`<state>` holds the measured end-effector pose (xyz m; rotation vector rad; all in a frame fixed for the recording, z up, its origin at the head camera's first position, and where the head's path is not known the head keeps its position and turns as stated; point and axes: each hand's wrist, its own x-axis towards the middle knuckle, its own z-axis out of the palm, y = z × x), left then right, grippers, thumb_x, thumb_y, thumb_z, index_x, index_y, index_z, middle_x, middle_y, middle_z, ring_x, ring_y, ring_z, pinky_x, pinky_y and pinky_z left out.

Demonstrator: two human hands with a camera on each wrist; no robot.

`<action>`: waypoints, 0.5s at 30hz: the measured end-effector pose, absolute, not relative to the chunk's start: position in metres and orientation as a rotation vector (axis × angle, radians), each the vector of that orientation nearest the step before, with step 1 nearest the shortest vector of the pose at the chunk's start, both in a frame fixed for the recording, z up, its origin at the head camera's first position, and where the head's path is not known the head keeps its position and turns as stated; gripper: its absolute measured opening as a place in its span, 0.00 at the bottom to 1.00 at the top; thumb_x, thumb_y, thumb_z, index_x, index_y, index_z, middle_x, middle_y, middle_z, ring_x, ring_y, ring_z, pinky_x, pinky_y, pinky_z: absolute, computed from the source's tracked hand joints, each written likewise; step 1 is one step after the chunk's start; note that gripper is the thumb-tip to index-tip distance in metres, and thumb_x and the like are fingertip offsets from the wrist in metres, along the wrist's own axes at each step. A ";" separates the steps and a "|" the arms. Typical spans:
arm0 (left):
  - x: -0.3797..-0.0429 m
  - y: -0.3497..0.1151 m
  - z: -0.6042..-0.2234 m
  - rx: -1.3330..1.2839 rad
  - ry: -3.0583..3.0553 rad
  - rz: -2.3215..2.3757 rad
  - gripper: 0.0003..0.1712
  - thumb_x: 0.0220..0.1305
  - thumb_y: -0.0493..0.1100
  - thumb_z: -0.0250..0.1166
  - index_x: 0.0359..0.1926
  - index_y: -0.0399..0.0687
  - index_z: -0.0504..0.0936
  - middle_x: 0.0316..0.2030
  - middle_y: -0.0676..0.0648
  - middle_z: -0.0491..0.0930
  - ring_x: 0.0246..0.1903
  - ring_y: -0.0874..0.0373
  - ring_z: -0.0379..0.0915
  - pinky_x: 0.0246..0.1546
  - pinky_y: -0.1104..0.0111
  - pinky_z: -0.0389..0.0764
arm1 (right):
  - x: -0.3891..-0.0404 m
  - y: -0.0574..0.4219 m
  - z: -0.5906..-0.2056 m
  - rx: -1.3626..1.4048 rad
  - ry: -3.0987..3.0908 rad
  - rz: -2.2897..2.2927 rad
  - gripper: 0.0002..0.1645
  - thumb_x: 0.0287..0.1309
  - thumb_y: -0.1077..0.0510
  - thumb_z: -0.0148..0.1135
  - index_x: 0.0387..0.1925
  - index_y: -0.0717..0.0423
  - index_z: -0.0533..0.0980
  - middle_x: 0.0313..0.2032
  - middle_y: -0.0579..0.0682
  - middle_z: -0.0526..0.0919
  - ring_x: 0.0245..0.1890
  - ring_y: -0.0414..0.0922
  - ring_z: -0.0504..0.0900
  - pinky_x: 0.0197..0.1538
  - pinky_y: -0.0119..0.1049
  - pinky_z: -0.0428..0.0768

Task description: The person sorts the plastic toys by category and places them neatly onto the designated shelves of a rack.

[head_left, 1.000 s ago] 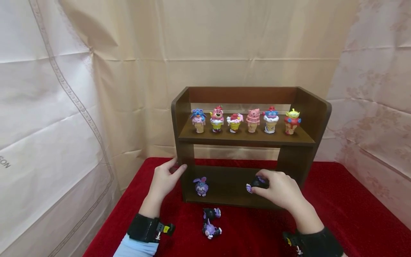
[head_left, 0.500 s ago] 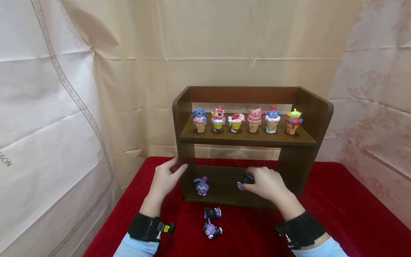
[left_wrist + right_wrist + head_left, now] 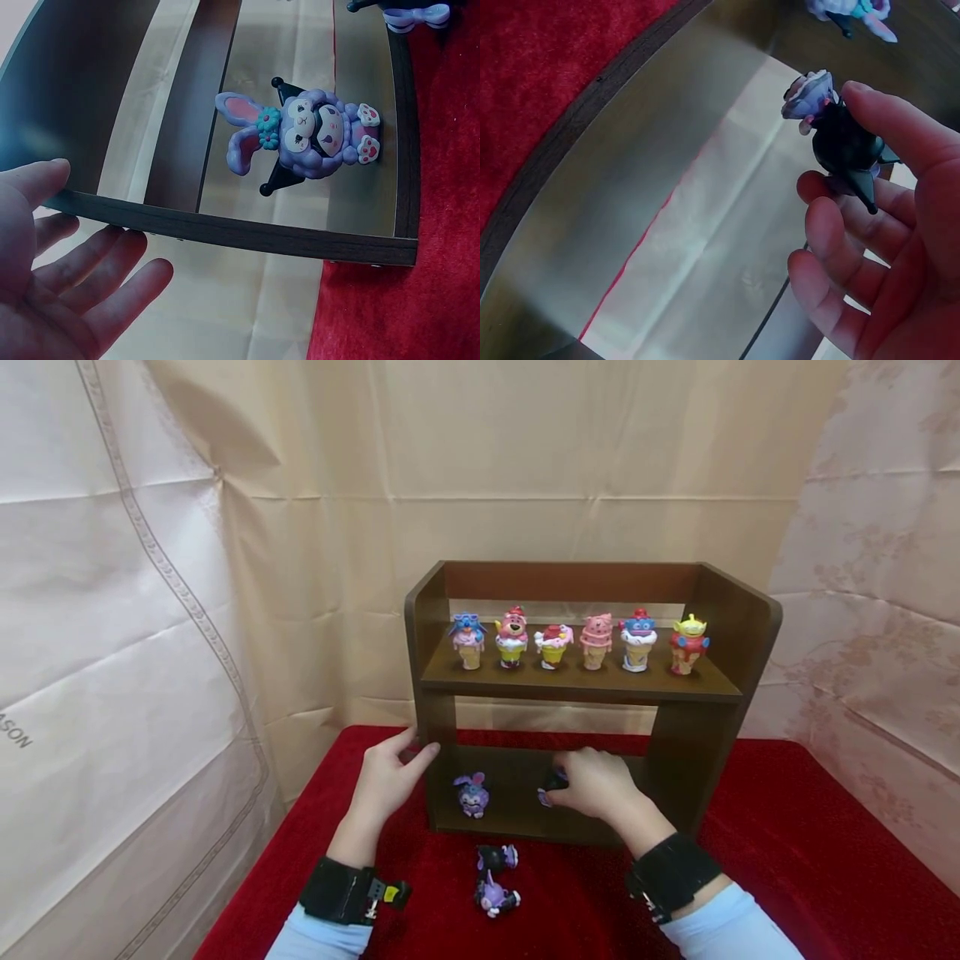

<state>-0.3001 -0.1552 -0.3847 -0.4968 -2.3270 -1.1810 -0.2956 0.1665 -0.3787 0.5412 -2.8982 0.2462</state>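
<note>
My right hand [image 3: 596, 783] pinches a black-and-lilac figurine [image 3: 847, 142] between thumb and fingers, inside the lower compartment of a dark brown two-tier shelf [image 3: 577, 691]. The hand covers much of the figurine in the head view. At the shelf's left side panel, my left hand [image 3: 388, 777] has its thumb by the front edge and its fairly straight fingers along the outer face. A purple rabbit-eared figurine [image 3: 319, 133] stands upright at the left end of the lower compartment. Two more figurines, one black and purple [image 3: 495, 858] and one purple [image 3: 492, 894], lie in front of the shelf.
Several ice-cream-cone figurines stand in a row on the upper tier, from a blue one [image 3: 469, 642] at the left to a yellow-headed one [image 3: 687, 645] at the right. Red cloth [image 3: 780, 843] covers the table. Beige curtains [image 3: 600, 460] hang behind.
My right hand has moved left along the lower compartment with the figurine in its grip, toward the rabbit-eared one. The left hand has stayed at the side panel.
</note>
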 end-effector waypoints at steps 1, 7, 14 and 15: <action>-0.300 -0.155 -0.385 -0.498 -2.326 -1.180 0.21 0.63 0.54 0.64 0.57 0.61 0.79 0.40 0.55 0.83 0.30 0.66 0.76 0.28 0.68 0.82 | -0.297 0.165 -0.379 0.545 -2.902 0.237 0.21 0.44 0.37 0.71 0.32 0.45 0.78 0.21 0.40 0.73 0.19 0.40 0.70 0.18 0.35 0.71; -0.299 -0.156 -0.384 -0.507 -2.313 -1.179 0.22 0.63 0.54 0.64 0.57 0.56 0.79 0.40 0.56 0.83 0.31 0.66 0.76 0.28 0.67 0.82 | -0.304 0.155 -0.381 0.572 -2.895 0.210 0.22 0.44 0.35 0.71 0.32 0.45 0.78 0.20 0.40 0.73 0.19 0.40 0.70 0.19 0.35 0.71; -0.301 -0.155 -0.385 -0.518 -2.310 -1.196 0.22 0.63 0.53 0.64 0.58 0.60 0.78 0.44 0.55 0.83 0.35 0.62 0.78 0.32 0.67 0.83 | -0.311 0.145 -0.391 0.608 -2.894 0.119 0.20 0.44 0.36 0.71 0.30 0.44 0.79 0.20 0.39 0.72 0.19 0.39 0.69 0.19 0.36 0.71; -0.301 -0.155 -0.385 -0.524 -2.309 -1.195 0.22 0.63 0.53 0.64 0.58 0.60 0.78 0.44 0.55 0.83 0.35 0.61 0.78 0.32 0.66 0.84 | -0.311 0.144 -0.392 0.610 -2.894 0.119 0.20 0.43 0.36 0.72 0.30 0.44 0.79 0.20 0.39 0.73 0.19 0.39 0.69 0.20 0.36 0.71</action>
